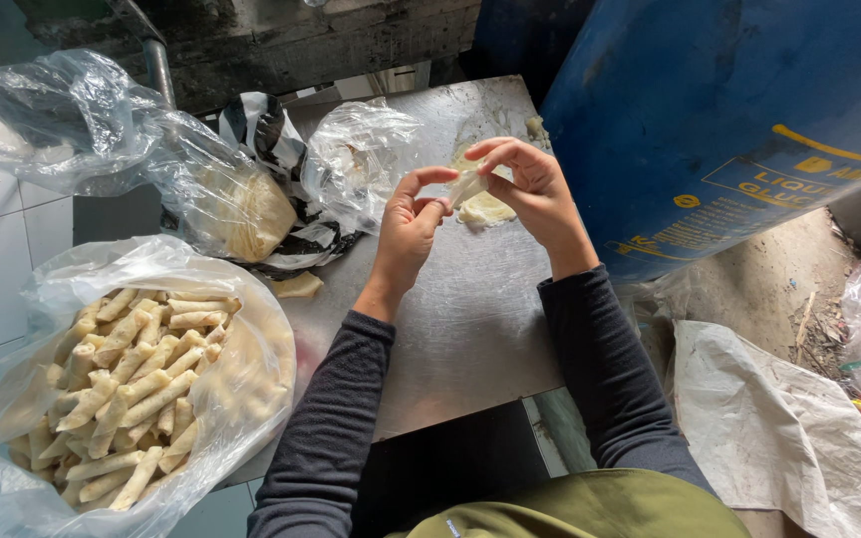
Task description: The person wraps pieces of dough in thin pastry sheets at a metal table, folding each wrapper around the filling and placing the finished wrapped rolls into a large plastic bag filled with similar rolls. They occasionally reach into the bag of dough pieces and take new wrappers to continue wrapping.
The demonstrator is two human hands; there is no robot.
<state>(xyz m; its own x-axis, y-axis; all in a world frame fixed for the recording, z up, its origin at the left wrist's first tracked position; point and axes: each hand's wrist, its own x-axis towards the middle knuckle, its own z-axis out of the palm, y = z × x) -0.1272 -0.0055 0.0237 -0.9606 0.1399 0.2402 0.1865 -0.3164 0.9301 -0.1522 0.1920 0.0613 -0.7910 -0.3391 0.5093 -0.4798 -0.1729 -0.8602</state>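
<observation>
A person in dark long sleeves works over a scuffed, dull grey steel table (470, 329), both hands raised above its far end. The right hand (535, 189) pinches a small, pale, soft roll of dough wrapper (468, 184) between thumb and fingers; the roll sticks out at nine o'clock from that hand, its free end pointing toward the left hand (409, 227). The left hand sits just beside it at about seven o'clock, thumb and forefinger curled toward the roll; whether they touch it cannot be told. Directly beneath the roll, a thin, limp cream-coloured wrapper sheet (485, 207) lies flat on the steel. At eight o'clock from the hands, a crinkled clear plastic bag (251, 329) bulges with finger-shaped pale rolled pastries (132, 389), matte and floury. At ten o'clock, another clear bag holds a stack of cream wrapper sheets (241, 209). A smooth blue plastic drum (710, 110) stands at two o'clock.
</observation>
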